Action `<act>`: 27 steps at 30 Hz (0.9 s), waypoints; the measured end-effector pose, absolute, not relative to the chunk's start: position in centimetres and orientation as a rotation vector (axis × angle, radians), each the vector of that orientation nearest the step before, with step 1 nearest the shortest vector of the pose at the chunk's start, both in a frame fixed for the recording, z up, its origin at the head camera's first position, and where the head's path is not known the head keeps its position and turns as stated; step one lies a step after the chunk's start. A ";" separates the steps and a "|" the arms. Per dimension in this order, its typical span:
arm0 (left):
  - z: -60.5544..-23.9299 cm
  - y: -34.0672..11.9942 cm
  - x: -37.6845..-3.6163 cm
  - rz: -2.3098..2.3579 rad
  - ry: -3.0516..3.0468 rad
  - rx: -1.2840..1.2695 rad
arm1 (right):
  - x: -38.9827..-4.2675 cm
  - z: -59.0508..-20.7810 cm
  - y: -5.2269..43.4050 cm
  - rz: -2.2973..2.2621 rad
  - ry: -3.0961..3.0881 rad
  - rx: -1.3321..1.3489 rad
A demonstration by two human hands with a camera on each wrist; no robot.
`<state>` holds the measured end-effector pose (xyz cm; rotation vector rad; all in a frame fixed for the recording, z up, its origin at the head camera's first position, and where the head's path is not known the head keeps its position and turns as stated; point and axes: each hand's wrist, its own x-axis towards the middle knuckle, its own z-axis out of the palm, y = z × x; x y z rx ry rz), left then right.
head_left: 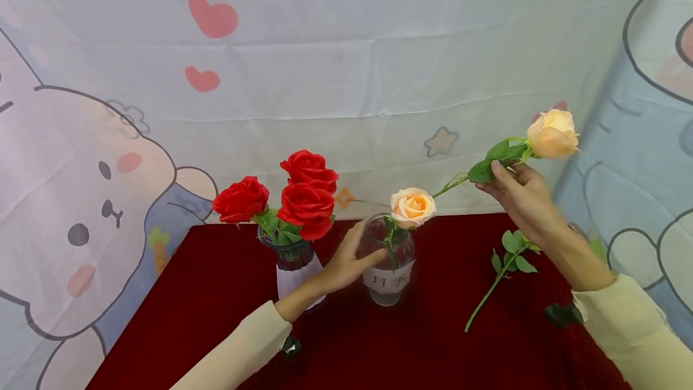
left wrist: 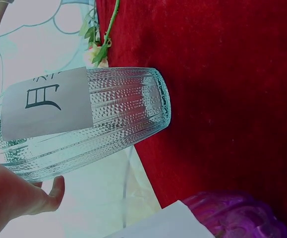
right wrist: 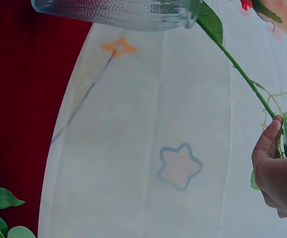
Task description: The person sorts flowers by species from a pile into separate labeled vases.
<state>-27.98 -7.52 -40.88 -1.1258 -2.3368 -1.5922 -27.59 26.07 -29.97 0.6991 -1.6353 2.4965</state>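
My left hand (head_left: 346,260) grips a clear glass vase (head_left: 385,298) near its upper part, thumb in front. The vase carries a white paper label (left wrist: 49,104) with dark characters, and its textured side shows in the left wrist view. One peach rose (head_left: 413,207) stands in it, bloom above the rim. Up to the right, my right hand (head_left: 522,197) pinches another peach rose (head_left: 553,134) by the stem below its bloom. That stem (right wrist: 245,74) slants down towards the vase; in the head view its lower end is hidden behind the first bloom.
Left of the glass vase is a purple vase (left wrist: 232,213) with a white label, holding several red roses (head_left: 307,203). Another cut rose with green leaves (head_left: 511,262) lies at right on the dark red cloth (head_left: 433,342). A printed curtain (head_left: 346,77) hangs behind.
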 end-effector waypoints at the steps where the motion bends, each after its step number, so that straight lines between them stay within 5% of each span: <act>1: -40.9 -7.5 -28.0 -1.591 -2.333 -1.127 | -27.6 -30.0 25.9 2.473 -1.679 0.693; 27: -41.0 -7.5 -28.1 -1.591 -2.336 -1.131 | -28.4 -31.4 20.3 1.860 -2.294 0.670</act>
